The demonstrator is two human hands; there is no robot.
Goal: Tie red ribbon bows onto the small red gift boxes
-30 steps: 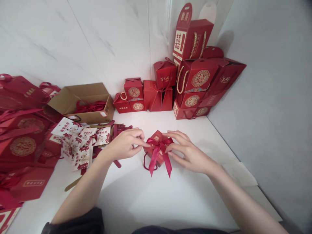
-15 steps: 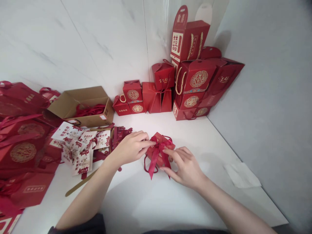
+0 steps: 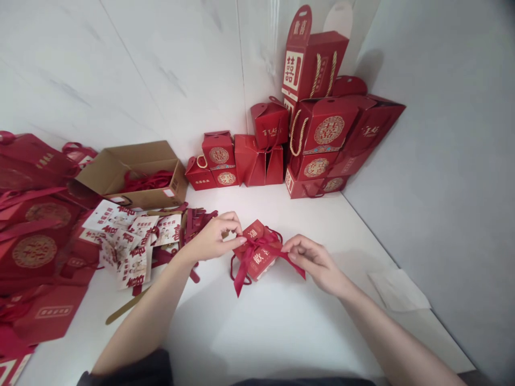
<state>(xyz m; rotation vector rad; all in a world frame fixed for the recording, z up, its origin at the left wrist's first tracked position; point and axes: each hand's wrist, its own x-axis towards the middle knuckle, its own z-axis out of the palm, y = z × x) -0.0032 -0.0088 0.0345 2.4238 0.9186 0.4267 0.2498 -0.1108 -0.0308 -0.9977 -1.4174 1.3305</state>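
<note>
A small red gift box (image 3: pixel 257 258) with gold characters lies tilted on the white table (image 3: pixel 257 321), with a dark red ribbon (image 3: pixel 249 256) tied in a bow across it. My left hand (image 3: pixel 213 236) pinches the bow's left loop at the box's upper left corner. On the other side, my right hand (image 3: pixel 316 261) pinches a ribbon tail and holds it out to the right. The other tail hangs down to the lower left of the box.
Stacked red gift boxes and bags (image 3: pixel 317 128) fill the back corner. An open cardboard box (image 3: pixel 137 171) holding red ribbons stands at the left, with printed cards (image 3: pixel 129 238) in front of it and flat red bags (image 3: pixel 36 241) at the far left. A white paper (image 3: pixel 398 289) lies right.
The box has turned and tilted so that its gold lettering shows. My right hand moved from the box's front to the right and now pulls a ribbon tail outward.
</note>
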